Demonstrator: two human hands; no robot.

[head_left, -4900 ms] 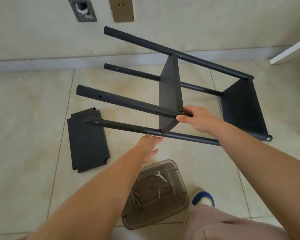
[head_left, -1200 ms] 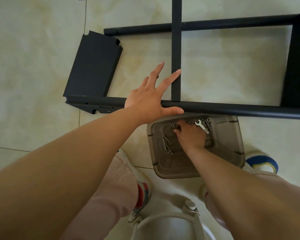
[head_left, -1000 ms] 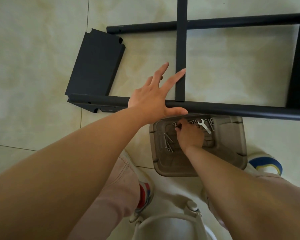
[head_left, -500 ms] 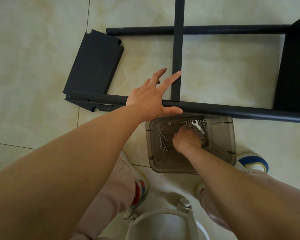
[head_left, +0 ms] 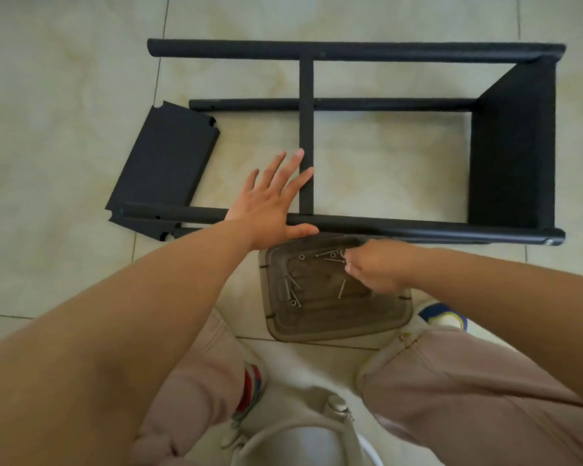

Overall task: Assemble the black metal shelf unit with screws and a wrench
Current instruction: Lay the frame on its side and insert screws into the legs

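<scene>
1. Shelf unit lies on its side on the floor tiles, part-built. Loose shelf panel is flat at the left end, likely staged for fitting.
2. Left hand: fingers spread, palm pressing the near pole, probably steadying the frame.
3. Right hand is over the plastic lid holding loose screws; fingers curled, seemingly pinching 1 screw, unclear.
4. Wrench not visible.
5. No writing or brands readable.
</scene>
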